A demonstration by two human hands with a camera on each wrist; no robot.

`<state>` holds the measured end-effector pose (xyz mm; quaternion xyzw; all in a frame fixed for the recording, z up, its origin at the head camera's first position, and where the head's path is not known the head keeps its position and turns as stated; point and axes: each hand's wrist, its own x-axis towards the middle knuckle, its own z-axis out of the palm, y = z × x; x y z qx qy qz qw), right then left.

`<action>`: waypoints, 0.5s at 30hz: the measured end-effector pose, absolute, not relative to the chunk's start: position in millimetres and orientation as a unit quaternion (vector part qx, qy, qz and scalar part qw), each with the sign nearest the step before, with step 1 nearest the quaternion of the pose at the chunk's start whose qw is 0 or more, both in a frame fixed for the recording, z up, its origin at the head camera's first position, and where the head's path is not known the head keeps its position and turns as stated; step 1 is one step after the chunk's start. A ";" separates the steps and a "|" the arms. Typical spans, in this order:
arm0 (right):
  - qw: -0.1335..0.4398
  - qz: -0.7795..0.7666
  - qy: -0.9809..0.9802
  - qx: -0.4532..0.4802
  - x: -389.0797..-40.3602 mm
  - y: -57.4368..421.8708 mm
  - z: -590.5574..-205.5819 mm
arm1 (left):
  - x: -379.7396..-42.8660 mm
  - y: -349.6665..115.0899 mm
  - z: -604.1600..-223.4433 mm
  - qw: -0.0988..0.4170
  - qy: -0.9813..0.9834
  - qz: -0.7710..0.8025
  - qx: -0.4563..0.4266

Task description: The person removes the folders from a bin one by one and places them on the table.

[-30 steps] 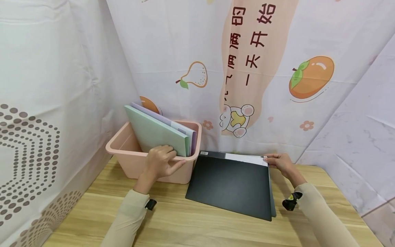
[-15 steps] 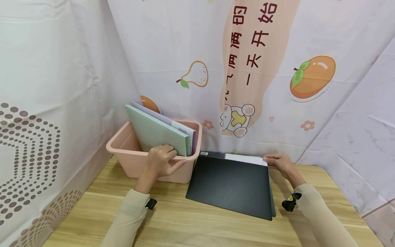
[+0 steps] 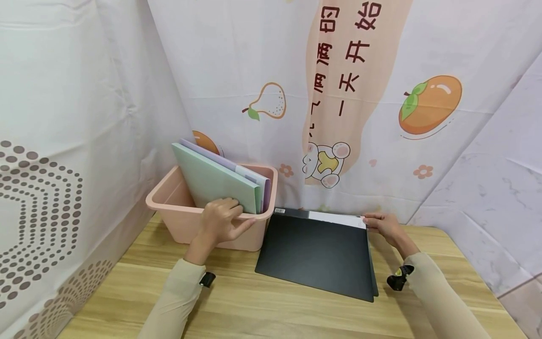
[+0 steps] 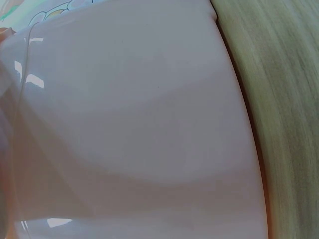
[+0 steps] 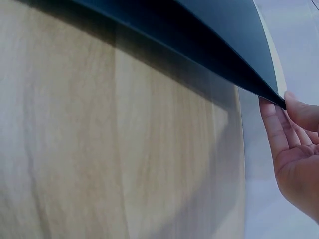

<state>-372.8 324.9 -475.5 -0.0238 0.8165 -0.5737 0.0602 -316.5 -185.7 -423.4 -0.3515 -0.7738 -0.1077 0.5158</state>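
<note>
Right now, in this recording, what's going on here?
A person's right hand pinches the spine of a black folder at a corner, just right of a pink bin on a wooden table. The left hand grips the bin's near rim, fingers curled over it. Inside the bin, a mint-green folder and a purple folder stand leaning; the black one is outside it.

My left hand (image 3: pixel 221 220) curls its fingers, thumb out straight — my right hand (image 3: pixel 384 226) pinches near the far edge of the bench (image 3: pixel 444 249).
</note>
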 end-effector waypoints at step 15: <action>0.085 -0.559 0.825 -0.014 -371.8 322.2 -476.7 | -315.7 -185.4 -422.0 0.517 -0.773 -0.107 -0.353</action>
